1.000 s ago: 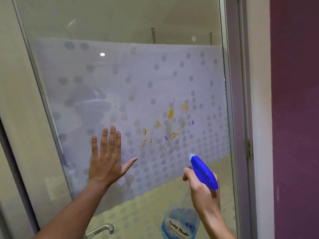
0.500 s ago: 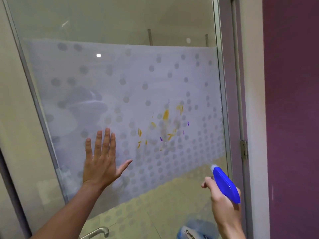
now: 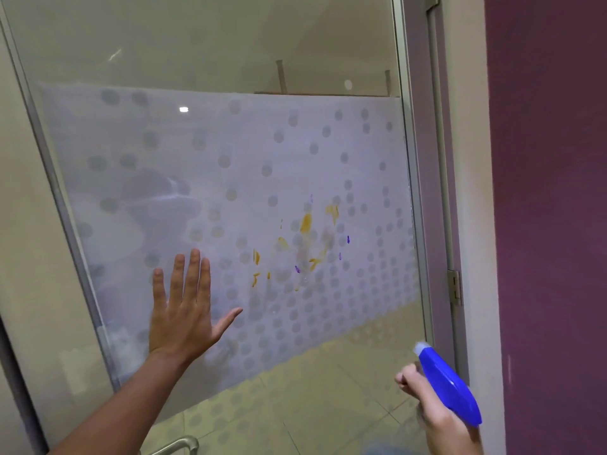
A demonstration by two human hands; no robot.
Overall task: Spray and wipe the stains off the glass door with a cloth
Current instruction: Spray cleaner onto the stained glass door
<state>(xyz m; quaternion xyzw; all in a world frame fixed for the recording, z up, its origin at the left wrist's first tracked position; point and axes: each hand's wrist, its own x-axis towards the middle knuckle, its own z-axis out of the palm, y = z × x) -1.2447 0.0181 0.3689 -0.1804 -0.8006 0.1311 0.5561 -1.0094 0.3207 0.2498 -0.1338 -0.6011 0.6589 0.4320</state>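
Purple wall (image 3: 551, 192) fills the right of the scene, with a pale door frame (image 3: 473, 224) and a metal hinge (image 3: 454, 288) between it and the door.

Nearest, at the lower right, the right hand (image 3: 437, 415) is clamped around the neck of a blue-topped plastic spray bottle (image 3: 448, 385), one finger curled toward the trigger. A second ago the nozzle sat higher and closer to the marks; it has since dropped down and to the right, now beside the frame, which suggests the spraying is finished or paused. At the bottom edge a curved metal door handle (image 3: 177, 445) peeks in.

Farther in, the left hand (image 3: 184, 316) lies flat on the frosted, dot-patterned glass door (image 3: 197, 152), fingers spread and holding nothing, much where it was before, probably steadying the panel.

Right of that hand, the yellow and purple stains (image 3: 305, 244) are still spattered across the glass, with a faint wet haze among them. No cloth shows anywhere, so wiping has not begun; fetching the cloth is likely next.
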